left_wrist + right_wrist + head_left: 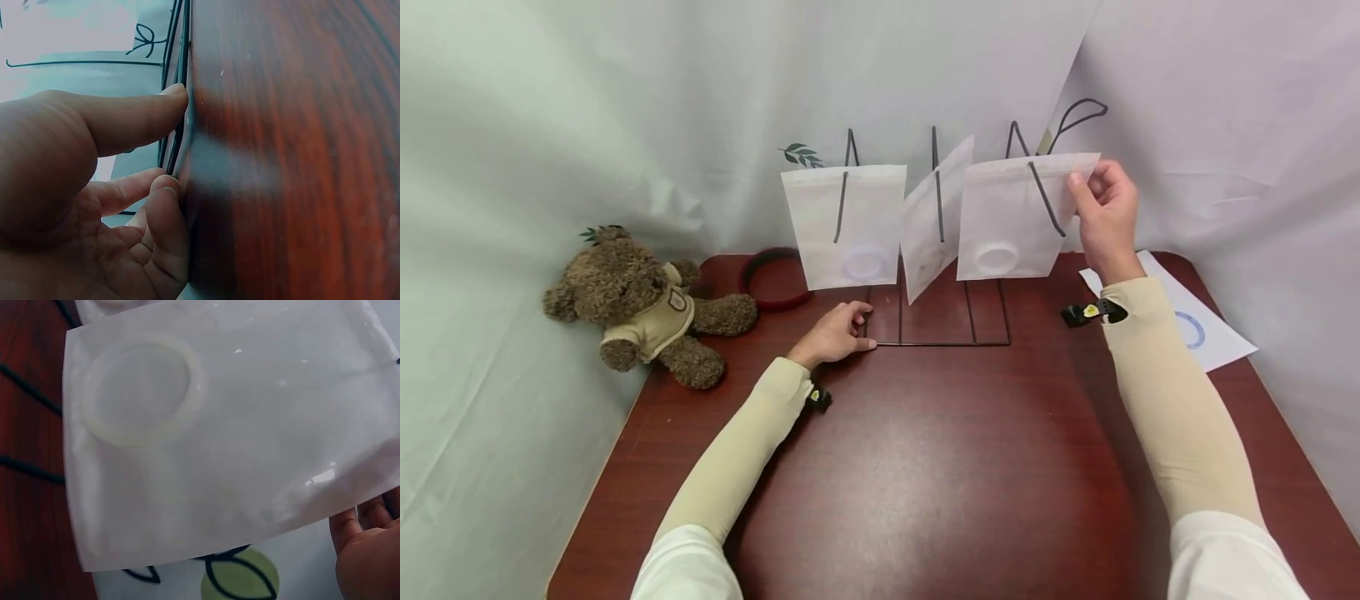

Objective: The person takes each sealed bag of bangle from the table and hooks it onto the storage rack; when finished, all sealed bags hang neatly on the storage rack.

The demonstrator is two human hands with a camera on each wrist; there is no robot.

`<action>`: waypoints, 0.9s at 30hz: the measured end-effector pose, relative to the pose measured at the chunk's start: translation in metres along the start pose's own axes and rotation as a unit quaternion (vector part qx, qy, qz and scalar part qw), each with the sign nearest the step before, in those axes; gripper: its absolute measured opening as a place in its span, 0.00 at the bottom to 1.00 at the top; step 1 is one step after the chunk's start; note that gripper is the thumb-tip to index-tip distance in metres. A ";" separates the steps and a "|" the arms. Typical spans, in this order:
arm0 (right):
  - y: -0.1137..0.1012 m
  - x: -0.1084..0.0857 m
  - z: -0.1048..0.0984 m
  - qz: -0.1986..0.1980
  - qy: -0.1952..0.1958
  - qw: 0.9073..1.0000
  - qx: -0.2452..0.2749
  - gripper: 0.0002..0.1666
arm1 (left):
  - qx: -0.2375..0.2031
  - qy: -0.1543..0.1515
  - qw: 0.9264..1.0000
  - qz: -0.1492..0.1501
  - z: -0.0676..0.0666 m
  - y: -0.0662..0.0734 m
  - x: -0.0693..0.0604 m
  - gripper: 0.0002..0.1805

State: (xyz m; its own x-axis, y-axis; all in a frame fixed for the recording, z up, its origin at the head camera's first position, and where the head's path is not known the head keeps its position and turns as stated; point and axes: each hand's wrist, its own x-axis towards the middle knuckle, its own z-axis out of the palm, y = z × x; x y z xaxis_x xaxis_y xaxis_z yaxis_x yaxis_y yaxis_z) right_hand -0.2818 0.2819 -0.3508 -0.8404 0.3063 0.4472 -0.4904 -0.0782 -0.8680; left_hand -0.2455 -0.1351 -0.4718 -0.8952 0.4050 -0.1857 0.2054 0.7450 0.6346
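Observation:
The right hand [1107,218] pinches the upper right edge of a white packet [1009,225] that hangs on a black wire hook [1047,200]. In the right wrist view a round ring shape shows through this packet [250,425], and the fingers are partly behind its edge. The left hand [835,333] rests at the front left corner of the black wire rack base [936,344], thumb and fingertips on the wire [179,122]. Two more white packets [850,225] [936,218] hang from the other hooks, the middle one turned at an angle.
A brown teddy bear [625,292] sits at the table's left edge, beside a dark red ring [745,279]. A white sheet or packet with a blue ring [1165,292] lies at the back right, behind the right forearm. White cloth [700,100] surrounds the table's back.

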 end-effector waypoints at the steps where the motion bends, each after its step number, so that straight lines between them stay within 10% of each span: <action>1: 0.001 0.000 -0.002 0.003 0.001 1.000 -0.002 0.02 | 0.000 0.001 1.000 0.001 0.000 0.000 0.000 0.38; 15: 0.018 -0.006 -0.051 0.016 -0.017 1.000 0.002 0.05 | -0.006 0.004 1.000 -0.004 -0.001 0.000 -0.003 0.37; 27: 0.046 0.001 -0.110 0.089 -0.009 0.982 -0.164 0.03 | -0.008 0.001 1.000 -0.001 -0.001 0.000 -0.002 0.38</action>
State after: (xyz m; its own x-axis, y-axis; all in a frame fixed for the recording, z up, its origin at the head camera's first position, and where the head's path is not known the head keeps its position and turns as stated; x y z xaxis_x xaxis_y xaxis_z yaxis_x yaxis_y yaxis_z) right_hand -0.2795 0.3829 -0.4141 -0.9118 0.2978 0.2828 -0.2366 0.1818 -0.9544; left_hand -0.2440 -0.1365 -0.4710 -0.8966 0.4027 -0.1842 0.1980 0.7367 0.6466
